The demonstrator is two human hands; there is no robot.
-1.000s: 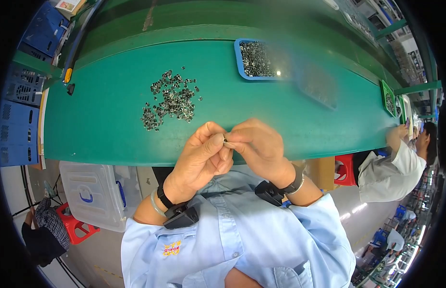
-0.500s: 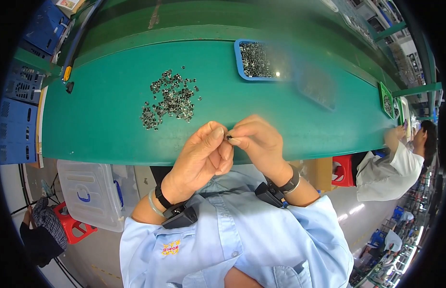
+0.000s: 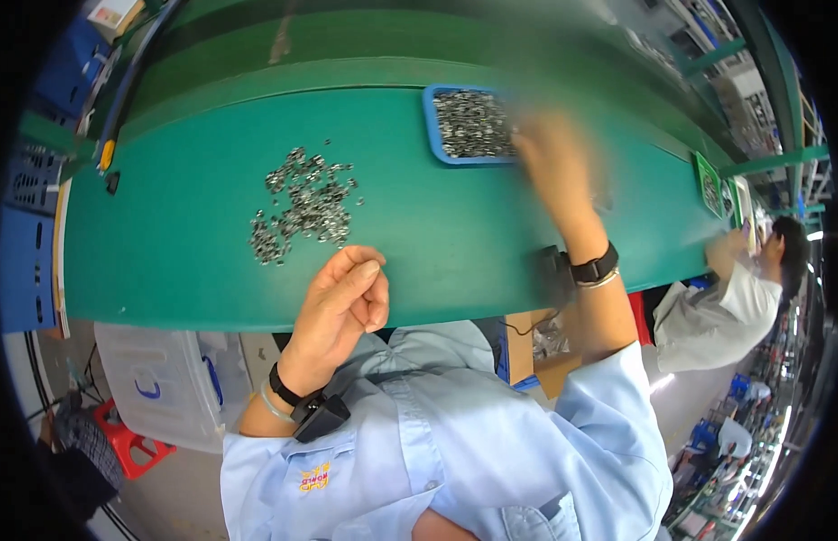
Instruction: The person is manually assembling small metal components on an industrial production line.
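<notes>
The left hand was curled in over the green table, thumb against forefinger, though whether it pinched anything could not be told; a loose heap of small shiny pieces lay at its 11 o'clock. The right hand was too blurred to read its grip, with a blue tray of similar pieces just beside it at 10 o'clock.

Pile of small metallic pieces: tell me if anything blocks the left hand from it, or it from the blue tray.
Nothing visible stands between the left hand and the pile of small metallic pieces; only green tabletop shows between the pile and the blue tray. The blurred right hand hides the tray's right end.
</notes>
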